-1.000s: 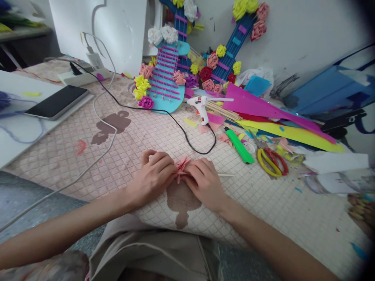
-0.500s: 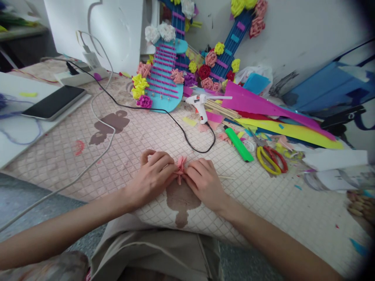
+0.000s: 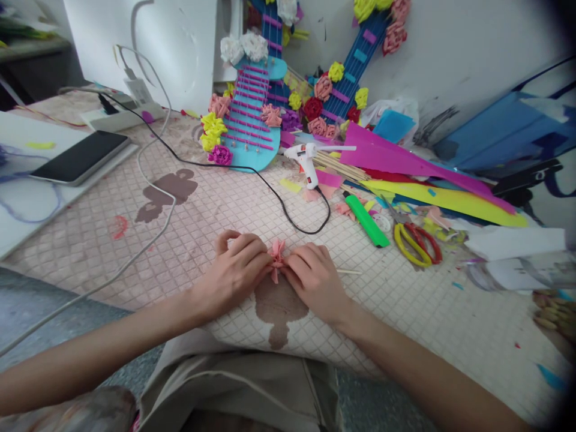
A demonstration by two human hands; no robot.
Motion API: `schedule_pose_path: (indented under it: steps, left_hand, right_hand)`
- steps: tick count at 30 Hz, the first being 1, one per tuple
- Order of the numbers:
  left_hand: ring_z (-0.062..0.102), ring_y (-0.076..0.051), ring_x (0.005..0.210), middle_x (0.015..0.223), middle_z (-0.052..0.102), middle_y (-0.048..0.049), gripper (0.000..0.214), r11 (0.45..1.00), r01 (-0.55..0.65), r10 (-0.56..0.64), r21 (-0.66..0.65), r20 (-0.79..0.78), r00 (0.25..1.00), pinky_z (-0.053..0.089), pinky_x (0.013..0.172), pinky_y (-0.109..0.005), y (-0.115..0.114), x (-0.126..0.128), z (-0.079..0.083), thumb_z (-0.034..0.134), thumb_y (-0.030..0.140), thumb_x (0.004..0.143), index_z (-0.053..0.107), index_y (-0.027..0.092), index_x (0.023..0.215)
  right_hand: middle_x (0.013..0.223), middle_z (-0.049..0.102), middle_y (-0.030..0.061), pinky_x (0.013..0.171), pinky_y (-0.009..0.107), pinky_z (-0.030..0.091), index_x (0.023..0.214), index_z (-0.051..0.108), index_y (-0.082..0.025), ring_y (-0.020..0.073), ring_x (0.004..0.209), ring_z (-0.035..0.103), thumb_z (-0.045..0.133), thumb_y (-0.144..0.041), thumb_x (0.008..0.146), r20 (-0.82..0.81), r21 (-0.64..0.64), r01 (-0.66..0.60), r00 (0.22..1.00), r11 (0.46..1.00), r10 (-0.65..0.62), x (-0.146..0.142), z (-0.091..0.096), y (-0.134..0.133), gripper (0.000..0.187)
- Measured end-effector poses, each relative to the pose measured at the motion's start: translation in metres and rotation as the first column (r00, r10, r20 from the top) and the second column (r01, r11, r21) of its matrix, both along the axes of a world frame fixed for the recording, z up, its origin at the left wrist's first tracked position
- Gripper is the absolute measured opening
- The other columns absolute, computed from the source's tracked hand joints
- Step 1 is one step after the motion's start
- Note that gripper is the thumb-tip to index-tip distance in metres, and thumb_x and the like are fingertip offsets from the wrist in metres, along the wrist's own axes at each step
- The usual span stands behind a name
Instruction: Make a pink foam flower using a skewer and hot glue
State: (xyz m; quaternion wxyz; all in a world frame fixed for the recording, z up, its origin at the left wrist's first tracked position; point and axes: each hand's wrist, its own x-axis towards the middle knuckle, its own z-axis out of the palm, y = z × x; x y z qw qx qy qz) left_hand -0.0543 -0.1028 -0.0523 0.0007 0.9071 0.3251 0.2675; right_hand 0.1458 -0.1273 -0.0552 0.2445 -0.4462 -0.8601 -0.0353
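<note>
A small pink paper flower (image 3: 278, 254) is pinched between both hands, close to the table's front edge. My left hand (image 3: 240, 262) grips it from the left, thumb and fingers pressed together. From the right, my right hand (image 3: 312, 273) closes on its other side; the fingertips of both hands are partly hidden. A thin wooden stick (image 3: 349, 272) lies just to the right, its near end out of sight behind my right hand. Beyond the hands rests a white glue gun (image 3: 306, 161) with a black cord.
A green box cutter (image 3: 366, 221) and scissors (image 3: 416, 245) lie to the right, near coloured paper sheets (image 3: 405, 159). Paper-flower-decorated guitar shapes (image 3: 254, 141) lean at the back. On the left are a phone (image 3: 83, 157), a power strip (image 3: 112, 117) and a grey cable (image 3: 135, 255).
Almost nothing differs. Both hands stay on the pink paper flower, and the view has shifted very slightly.
</note>
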Motion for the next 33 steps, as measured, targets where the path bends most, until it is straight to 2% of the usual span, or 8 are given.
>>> schedule_pose_path:
  steps: [5,11,16,21,24,31,33]
  left_hand:
    - [0.053,-0.02,0.093,0.089,0.064,-0.0016,0.014,0.999,-0.009,0.009,0.037,0.013,1.0,0.03,0.089,-0.043,-0.001,0.002,0.001,0.048,0.026,0.096,0.061,0.02,0.092]
    - [0.054,-0.02,0.093,0.088,0.063,-0.0006,0.016,1.0,0.007,-0.006,-0.02,0.019,1.0,0.03,0.089,-0.041,-0.001,0.002,0.004,0.047,0.024,0.097,0.062,0.022,0.094]
    - [0.053,-0.02,0.093,0.088,0.063,-0.0012,0.019,0.999,0.008,-0.007,-0.031,0.032,0.999,0.03,0.088,-0.041,-0.001,0.001,0.002,0.043,0.025,0.098,0.06,0.022,0.09]
    - [0.052,-0.019,0.092,0.087,0.063,-0.0003,0.017,1.0,-0.005,0.006,-0.029,0.025,1.0,0.029,0.089,-0.042,-0.001,0.001,0.001,0.043,0.026,0.098,0.059,0.023,0.091]
    - [0.053,-0.019,0.092,0.088,0.063,0.0003,0.015,0.999,-0.011,0.012,-0.038,0.029,1.0,0.03,0.089,-0.042,-0.001,0.002,0.001,0.045,0.026,0.097,0.058,0.025,0.091]
    - [0.052,-0.019,0.092,0.087,0.063,0.0003,0.015,0.997,-0.056,0.059,-0.055,0.038,0.998,0.03,0.088,-0.043,-0.001,0.004,0.003,0.044,0.023,0.096,0.058,0.022,0.089]
    - [0.052,-0.02,0.092,0.087,0.063,-0.0006,0.015,0.998,-0.045,0.047,-0.051,0.043,0.998,0.03,0.087,-0.043,-0.001,0.003,0.003,0.045,0.022,0.096,0.058,0.021,0.089]
  right_hand:
    - [0.084,0.063,0.0048,0.071,0.034,0.033,0.079,0.06,-0.017,0.0178,0.081,0.05,0.045,-0.022,0.096,0.008,-0.001,-0.004,1.0,1.0,0.004,-0.001,0.001,0.0,0.024]
    - [0.082,0.063,0.0044,0.07,0.034,0.031,0.077,0.06,-0.018,0.0178,0.08,0.049,0.046,-0.02,0.095,0.032,-0.004,-0.006,0.999,1.0,0.006,0.0,0.001,0.0,0.023]
    - [0.085,0.062,0.0058,0.073,0.035,0.034,0.083,0.06,-0.018,0.0198,0.084,0.049,0.051,-0.032,0.093,-0.072,-0.003,0.036,0.997,0.999,-0.036,-0.003,0.005,-0.004,0.02]
    - [0.073,0.059,0.0042,0.072,0.036,0.034,0.066,0.055,-0.019,0.0201,0.08,0.048,0.054,-0.034,0.088,-0.078,-0.042,0.009,0.997,0.999,-0.013,-0.012,0.008,-0.008,0.027]
    - [0.072,0.06,0.0034,0.071,0.037,0.033,0.065,0.055,-0.018,0.0192,0.079,0.047,0.054,-0.027,0.087,-0.066,-0.025,0.018,0.998,1.0,-0.02,-0.014,0.005,-0.008,0.024]
    - [0.074,0.059,0.0035,0.072,0.037,0.033,0.07,0.058,-0.018,0.0193,0.081,0.046,0.051,-0.022,0.089,0.016,-0.003,-0.105,0.994,0.994,0.105,-0.01,0.0,-0.009,0.021]
    - [0.075,0.058,0.0035,0.073,0.037,0.034,0.071,0.058,-0.018,0.0193,0.081,0.047,0.051,-0.024,0.09,-0.009,-0.025,-0.116,0.993,0.993,0.116,-0.008,0.002,-0.009,0.021]
